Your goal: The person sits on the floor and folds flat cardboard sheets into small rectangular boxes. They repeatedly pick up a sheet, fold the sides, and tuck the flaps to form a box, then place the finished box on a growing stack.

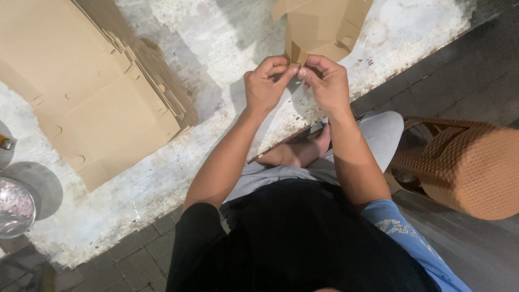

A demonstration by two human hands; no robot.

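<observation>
A brown die-cut cardboard box blank (320, 26) lies at the top centre on a worn white floor slab (227, 48). My left hand (266, 84) and my right hand (324, 81) meet at its near corner. The thumb and fingers of both hands pinch a small tab of the cardboard between them. Both forearms reach forward from my lap, where I sit with a bare foot (300, 151) tucked under.
A thick stack of flat brown cardboard blanks (92, 86) lies at the left. A woven brown plastic stool (465, 167) lies on its side at the right. A glass jar (13, 208) and a grey round lid (40, 181) sit at the left edge.
</observation>
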